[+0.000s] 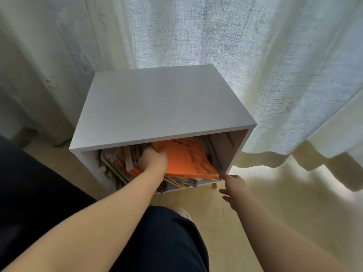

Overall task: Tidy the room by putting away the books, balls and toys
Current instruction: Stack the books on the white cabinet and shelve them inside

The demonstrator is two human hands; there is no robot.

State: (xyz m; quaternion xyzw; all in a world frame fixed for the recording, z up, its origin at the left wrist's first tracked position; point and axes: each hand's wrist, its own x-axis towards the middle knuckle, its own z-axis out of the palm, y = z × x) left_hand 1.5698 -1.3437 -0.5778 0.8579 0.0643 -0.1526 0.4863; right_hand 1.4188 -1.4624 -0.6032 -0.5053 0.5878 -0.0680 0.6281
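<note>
Where the pale curtain hangs down to the wooden floor, a white shelf stands with its open front towards the person. Its single compartment holds the books. Along the shelf's left wall several thin ones lean at a slant, and towards the right others lie flat in a low pile whose spines reach the front edge. The orange book lies on top of that pile, tilted, with its far end deep inside under the shelf's top. Its near right corner juts out past the front edge, close to the right wall. The left hand is inside the compartment at the orange book's left edge, with the thumb on the cover. Its fingers are hidden behind the hand, so I cannot tell whether it grips the book or only presses on it. The right hand is outside the shelf, low by the front right corner, with its fingers loose and spread and holding nothing. One fingertip is just beside the book's jutting corner, though whether it touches is unclear. A small wooden foot shows under the shelf's front right corner. At the bottom are the person's dark trousers and a white shoe tip on the floor.
</note>
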